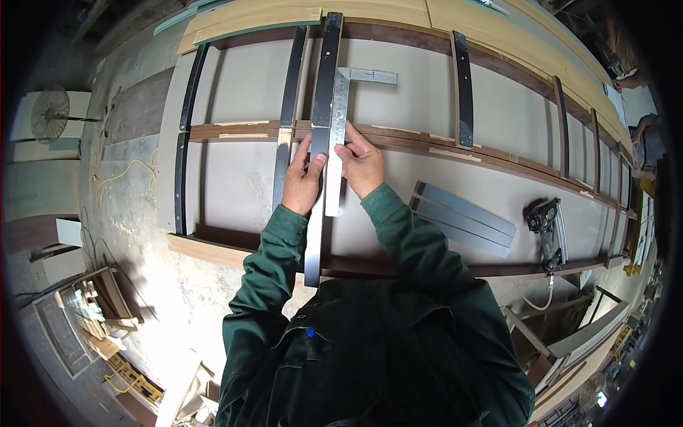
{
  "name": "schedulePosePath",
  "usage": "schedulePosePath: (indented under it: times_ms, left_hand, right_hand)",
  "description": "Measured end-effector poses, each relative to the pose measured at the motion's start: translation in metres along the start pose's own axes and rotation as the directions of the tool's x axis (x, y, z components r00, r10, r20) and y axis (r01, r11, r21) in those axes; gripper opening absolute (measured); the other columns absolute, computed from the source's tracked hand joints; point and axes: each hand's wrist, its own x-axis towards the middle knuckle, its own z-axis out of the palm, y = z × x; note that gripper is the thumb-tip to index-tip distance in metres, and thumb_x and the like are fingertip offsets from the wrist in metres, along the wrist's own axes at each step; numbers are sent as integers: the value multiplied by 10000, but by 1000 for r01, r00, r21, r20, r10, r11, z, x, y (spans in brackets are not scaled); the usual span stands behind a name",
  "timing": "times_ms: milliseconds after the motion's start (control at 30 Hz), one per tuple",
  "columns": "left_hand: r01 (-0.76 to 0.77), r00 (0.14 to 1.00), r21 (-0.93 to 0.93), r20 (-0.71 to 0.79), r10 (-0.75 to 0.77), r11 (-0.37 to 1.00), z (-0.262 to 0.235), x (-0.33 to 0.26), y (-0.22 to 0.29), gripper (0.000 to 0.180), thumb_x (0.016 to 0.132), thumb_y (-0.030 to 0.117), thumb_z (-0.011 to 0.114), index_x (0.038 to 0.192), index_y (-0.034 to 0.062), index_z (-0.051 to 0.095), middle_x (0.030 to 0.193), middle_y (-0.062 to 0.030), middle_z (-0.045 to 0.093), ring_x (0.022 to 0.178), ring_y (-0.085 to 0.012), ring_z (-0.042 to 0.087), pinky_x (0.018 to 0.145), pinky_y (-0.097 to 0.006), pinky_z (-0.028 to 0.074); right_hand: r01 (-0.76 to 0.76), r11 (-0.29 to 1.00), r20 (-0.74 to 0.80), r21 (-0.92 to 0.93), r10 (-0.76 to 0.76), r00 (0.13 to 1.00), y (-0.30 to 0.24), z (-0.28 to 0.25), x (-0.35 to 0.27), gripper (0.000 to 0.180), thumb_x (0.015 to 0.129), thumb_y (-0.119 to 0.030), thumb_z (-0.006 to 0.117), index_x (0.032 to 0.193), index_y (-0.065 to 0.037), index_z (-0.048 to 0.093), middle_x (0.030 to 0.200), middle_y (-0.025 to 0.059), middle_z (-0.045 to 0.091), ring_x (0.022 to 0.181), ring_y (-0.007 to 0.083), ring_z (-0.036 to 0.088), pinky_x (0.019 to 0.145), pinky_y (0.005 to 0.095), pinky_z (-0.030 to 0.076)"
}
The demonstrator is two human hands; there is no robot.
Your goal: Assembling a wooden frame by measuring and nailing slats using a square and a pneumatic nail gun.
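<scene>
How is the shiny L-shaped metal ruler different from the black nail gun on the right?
The metal ruler is flat and silvery; the nail gun is chunky and mostly black. The right hand touches the metal ruler, while no hand touches the nail gun. The nail gun has a hose attached; the metal ruler has none. Both are tools.

Scuffed grey floor [171,277], bright in patches, with a caged fan [51,114] at left.

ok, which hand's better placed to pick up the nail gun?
Right hand, probably: it's nearer the nail gun, though it's touching the metal square. The left hand, at the black bar, is farther away.
</scene>
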Motion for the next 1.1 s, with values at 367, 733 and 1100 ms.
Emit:
schedulePosePath:
  times_ms: [367,733,1100]
  left_hand:
    - [37,999,-63,-6,-38,997,1,-2,2,514,963,98,554,1441,29,378,1122,-112,624,973,-134,572,862,-254,467]
    - [53,999,-34,-9,-54,998,1,-2,7,520,961,87,554,1444,27,370,1145,-113,615,985,-135,568,869,-256,465]
    - [58,998,-56,23,-57,997,-1,0,1,552,964,98,560,1469,46,343,1272,-131,585,1115,-144,546,962,-262,425]
  right_hand:
    - [22,1000,-9,18,-22,1000,4,4,0,523,908,-9,606,1406,-93,467,867,20,672,642,31,540,515,212,480]
    - [14,1000,0,-8,-14,1000,-2,1,-2,522,912,-13,607,1407,-103,468,862,17,672,640,27,525,523,214,482]
    - [-8,991,-17,-137,6,1000,-8,0,-7,506,911,-43,618,1395,-95,481,887,22,693,711,25,555,644,218,511]
